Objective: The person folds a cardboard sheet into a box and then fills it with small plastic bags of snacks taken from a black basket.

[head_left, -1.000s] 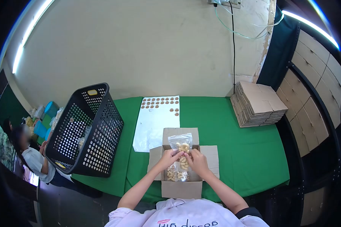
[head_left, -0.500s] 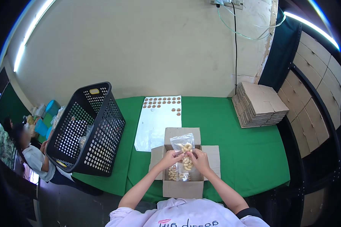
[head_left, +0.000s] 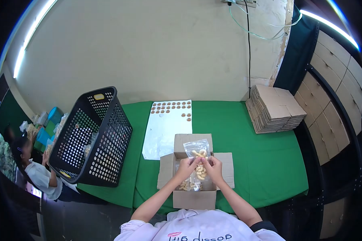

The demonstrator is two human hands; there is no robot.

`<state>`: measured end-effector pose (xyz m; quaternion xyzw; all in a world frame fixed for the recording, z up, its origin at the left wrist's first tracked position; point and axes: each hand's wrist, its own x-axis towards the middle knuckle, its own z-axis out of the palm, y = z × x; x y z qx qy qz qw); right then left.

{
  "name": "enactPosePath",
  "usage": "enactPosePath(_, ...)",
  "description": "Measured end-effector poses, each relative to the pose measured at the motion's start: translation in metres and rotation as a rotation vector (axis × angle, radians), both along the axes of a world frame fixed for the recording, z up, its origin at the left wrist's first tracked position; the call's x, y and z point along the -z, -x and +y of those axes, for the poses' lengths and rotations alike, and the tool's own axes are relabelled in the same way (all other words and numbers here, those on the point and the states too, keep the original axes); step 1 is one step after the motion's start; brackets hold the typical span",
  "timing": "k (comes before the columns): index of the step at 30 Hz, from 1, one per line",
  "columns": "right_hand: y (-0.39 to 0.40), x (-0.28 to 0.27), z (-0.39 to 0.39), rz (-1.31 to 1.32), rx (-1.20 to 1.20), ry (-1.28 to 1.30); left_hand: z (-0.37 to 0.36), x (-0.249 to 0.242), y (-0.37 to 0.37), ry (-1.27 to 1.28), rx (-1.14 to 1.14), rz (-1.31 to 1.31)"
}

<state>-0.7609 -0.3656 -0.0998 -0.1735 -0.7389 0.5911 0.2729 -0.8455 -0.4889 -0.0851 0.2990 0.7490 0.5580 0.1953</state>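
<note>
A clear plastic bag of cashew nuts (head_left: 200, 172) is pinched between my two hands, over an open cardboard box (head_left: 194, 200). My left hand (head_left: 187, 168) grips it from the left and my right hand (head_left: 214, 168) from the right, with the thumbs meeting at the middle of the bag. Between the thumbs a small brownish patch shows, mostly covered. Inside the box, more bagged cashews (head_left: 185, 185) lie below my hands. Beyond the box is a white sheet (head_left: 165, 134) with rows of round brown stickers near its far end.
A black perforated basket (head_left: 108, 146) with a few bags inside stands at the left of the green-covered table (head_left: 265, 164). Flattened cardboard boxes (head_left: 275, 106) are stacked at the back right. A co-worker (head_left: 42, 176) holds a bag beyond the basket.
My hands keep hold of the cashew bag, which has shifted slightly right and tilted. The co-worker at left has turned and now shows a bag in hand.
</note>
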Motion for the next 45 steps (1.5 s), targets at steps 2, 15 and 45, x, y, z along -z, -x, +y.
enactPosePath(2,0.002,-0.009,0.0,-0.006,-0.016,0.03,0.001,0.006,0.004,-0.034,0.01,-0.039)
enactPosePath(15,0.018,-0.024,0.004,-0.02,-0.089,0.132,0.012,0.032,0.017,-0.234,-0.21,-0.03)
enactPosePath(45,0.008,-0.009,0.021,-0.041,-0.283,0.287,0.002,-0.002,0.004,-0.273,0.083,-0.304)
